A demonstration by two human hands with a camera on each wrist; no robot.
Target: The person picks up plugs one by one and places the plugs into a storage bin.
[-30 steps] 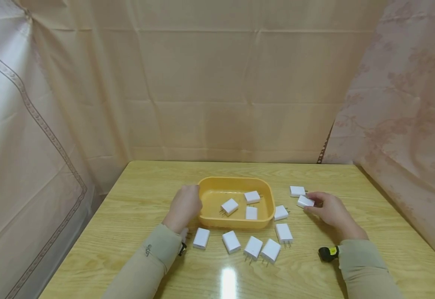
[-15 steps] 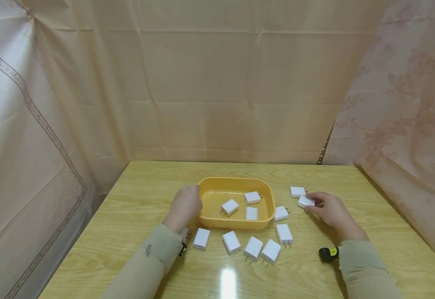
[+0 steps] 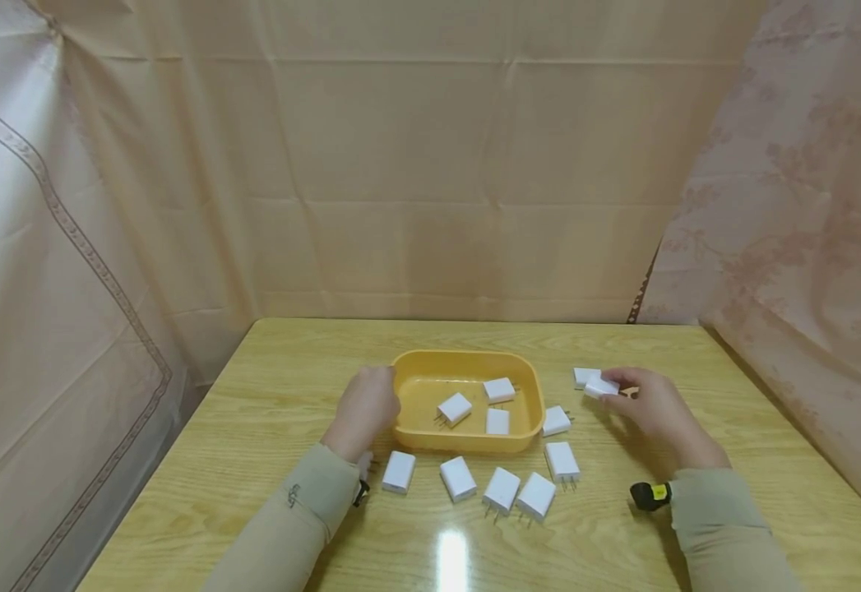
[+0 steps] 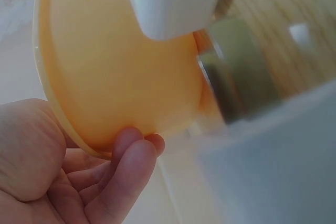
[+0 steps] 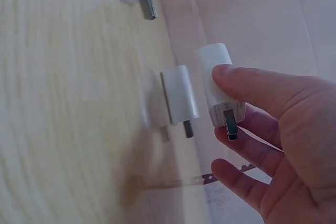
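In the head view, my left hand [image 3: 368,403] grips the left end of a yellow plastic basin [image 3: 467,444]. The left wrist view shows thumb and fingers pinching the basin's wall [image 4: 121,93] at its rim. My right hand [image 3: 655,407] pinches a white charger plug [image 3: 602,386] between thumb and fingers. The right wrist view has this plug [image 5: 215,82] held up off the table, metal prongs pointing back toward the palm. Just behind it, another white charger plug [image 3: 584,376] lies on the table, partly covered. Inside the basin are three charger plugs, one of them a tilted plug [image 3: 455,409].
Several more white charger plugs lie in front of the basin, among them a plug [image 3: 398,472] at left and a plug [image 3: 536,497] further right. A plug [image 3: 556,421] sits against the basin's right side. Cloth curtains [image 3: 460,181] surround the wooden table [image 3: 289,353].
My right hand has risen slightly and moved a little left, lifting the charger plug toward the one behind it. The left hand and basin have stayed in place.
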